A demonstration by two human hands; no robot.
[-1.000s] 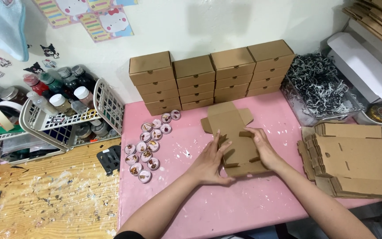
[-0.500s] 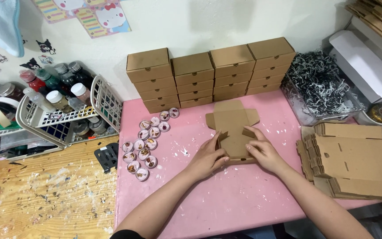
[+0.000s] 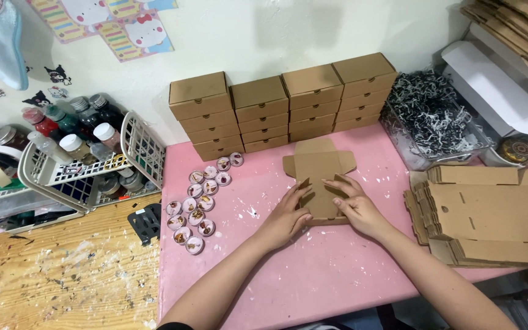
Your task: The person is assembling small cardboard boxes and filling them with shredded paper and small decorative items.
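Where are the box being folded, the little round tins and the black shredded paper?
Box (image 3: pixel 319 168), head view, its flat middle panel.
Round tins (image 3: pixel 195 215), head view, one tin's lid.
Shredded paper (image 3: pixel 426 110), head view, middle of the heap.

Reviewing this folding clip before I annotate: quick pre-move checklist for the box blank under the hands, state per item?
1. Both hands on the blank: ok. Left hand and right hand press on the cardboard blank.
2. Blank lies on the pink mat, not overhanging: ok.
3. Side walls folded up along both edges: cannot tell, the hands cover them.
4. Far flaps free: ok, they lie open short of the stacked boxes.
5. Small round tins out of the way: ok, left of the left hand, not touching.
6. Pile of flat blanks apart from the right arm: ok.
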